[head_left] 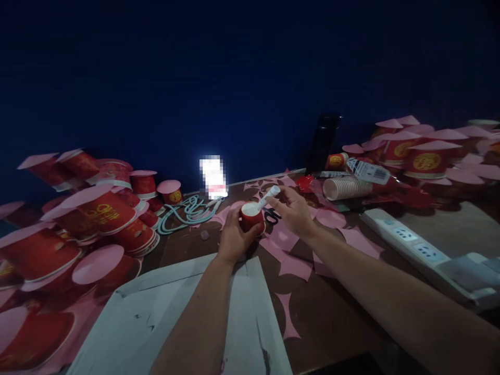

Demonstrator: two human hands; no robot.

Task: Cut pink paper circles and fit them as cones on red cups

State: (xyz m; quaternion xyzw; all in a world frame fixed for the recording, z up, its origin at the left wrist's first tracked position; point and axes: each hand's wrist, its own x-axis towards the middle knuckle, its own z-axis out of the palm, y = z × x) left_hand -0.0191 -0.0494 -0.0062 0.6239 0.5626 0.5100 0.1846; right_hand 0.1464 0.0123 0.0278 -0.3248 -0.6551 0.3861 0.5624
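The left hand (233,237) curls around a red cup (250,224) at the centre of the frame, fingers and thumb wrapped on its sides. The right hand (294,209), just right of it, pinches a white stick (269,197), slanting, its lower end at the cup's rim. The cup's round white end faces up.

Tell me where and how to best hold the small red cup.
I'd take the red cup round its side wall, from the left, as the left grip does: the curved wall suits a wrap-around hold. Its pale top faces up, with the white stick in the right grip slanting in from the right, so probably leave that top uncovered.
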